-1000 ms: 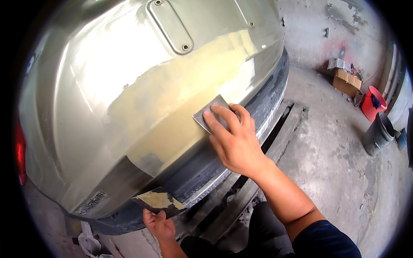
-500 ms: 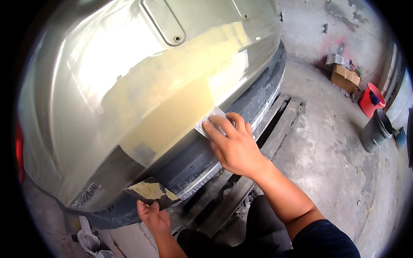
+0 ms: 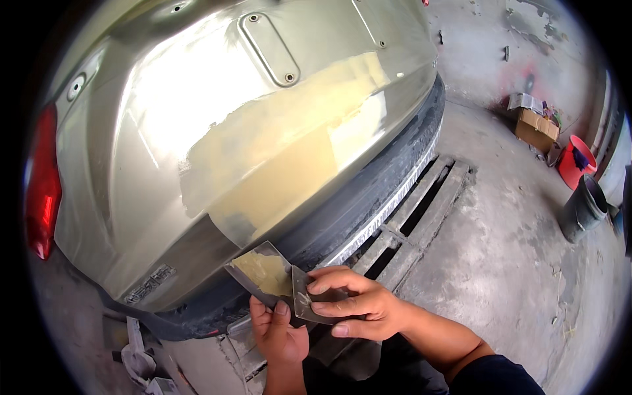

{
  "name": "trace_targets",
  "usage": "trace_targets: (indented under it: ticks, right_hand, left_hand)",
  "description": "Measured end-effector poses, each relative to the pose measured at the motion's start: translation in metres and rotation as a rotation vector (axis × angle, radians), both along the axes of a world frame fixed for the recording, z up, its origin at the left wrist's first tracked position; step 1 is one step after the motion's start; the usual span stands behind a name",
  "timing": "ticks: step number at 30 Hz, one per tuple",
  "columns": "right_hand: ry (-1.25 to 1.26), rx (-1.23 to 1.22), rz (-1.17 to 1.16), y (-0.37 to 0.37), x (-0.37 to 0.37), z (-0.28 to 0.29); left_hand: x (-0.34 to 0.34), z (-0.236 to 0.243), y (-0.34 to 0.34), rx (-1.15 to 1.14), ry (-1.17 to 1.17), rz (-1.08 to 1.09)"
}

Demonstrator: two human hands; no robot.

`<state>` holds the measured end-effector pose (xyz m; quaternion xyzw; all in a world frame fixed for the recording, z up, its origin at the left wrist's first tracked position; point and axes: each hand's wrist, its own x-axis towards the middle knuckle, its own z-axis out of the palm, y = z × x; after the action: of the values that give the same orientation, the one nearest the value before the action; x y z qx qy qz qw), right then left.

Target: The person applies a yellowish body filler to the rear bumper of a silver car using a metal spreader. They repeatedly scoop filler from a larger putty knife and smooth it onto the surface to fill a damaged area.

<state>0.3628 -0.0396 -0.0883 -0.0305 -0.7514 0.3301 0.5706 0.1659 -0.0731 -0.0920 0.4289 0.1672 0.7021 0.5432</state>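
Note:
My left hand (image 3: 280, 339) grips a dark flat putty board (image 3: 275, 253) from below, thumb on top. Yellow filler paste (image 3: 263, 271) lies on it. In my right hand (image 3: 368, 304) is a thin grey putty spreader (image 3: 303, 297), pinched between thumb and fingers, its edge against the board's right side. Both are held just in front of the car's black bumper (image 3: 322, 230). Beyond stands the gold-coloured tailgate (image 3: 125, 224), with a broad patch of yellow filler (image 3: 276, 181) along its lower part.
A red tail light (image 3: 45, 191) is at the far left. Under the bumper runs a wooden pallet (image 3: 428, 214) on the concrete floor. To the right stand a cardboard box (image 3: 536, 130), a red bucket (image 3: 571, 168) and a dark bucket (image 3: 579, 214). Grey objects (image 3: 138, 362) lie at lower left.
My right hand has left the tailgate's lower edge and come down and left with the spreader to the putty board. My left hand has moved right and the board is tilted more.

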Motion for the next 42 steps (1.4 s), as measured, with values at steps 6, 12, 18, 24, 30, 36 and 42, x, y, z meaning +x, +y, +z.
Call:
trace_targets:
  ticks: [6,12,18,24,30,36,42]
  right_hand:
    - [-0.341,0.169,-0.575,0.021,0.027,0.002]
    - [-0.306,0.035,-1.174,0.071,0.028,0.062]
    - [-0.287,0.003,-1.347,0.096,0.017,0.089]
    - [-0.325,0.061,-1.307,0.070,-0.044,0.093]
    - [-0.243,0.088,-1.242,0.061,-0.041,0.089]
    - [-0.202,-0.030,-1.325,0.091,-0.014,0.085]
    - [-0.247,0.097,-1.168,0.069,-0.050,0.074]
  left_hand:
    - [-0.025,0.010,0.001,0.090,-0.012,0.077]
    - [-0.086,-0.036,0.042,0.042,0.036,0.105]
    - [-0.092,-0.047,0.048,0.123,0.002,0.039]
    - [-0.090,-0.049,0.045,0.106,0.015,0.093]
    - [-0.089,-0.047,0.044,0.064,0.016,0.136]
    - [-0.089,-0.049,0.045,0.091,0.019,0.142]
    - [-0.085,-0.048,0.047,0.104,0.037,0.125]
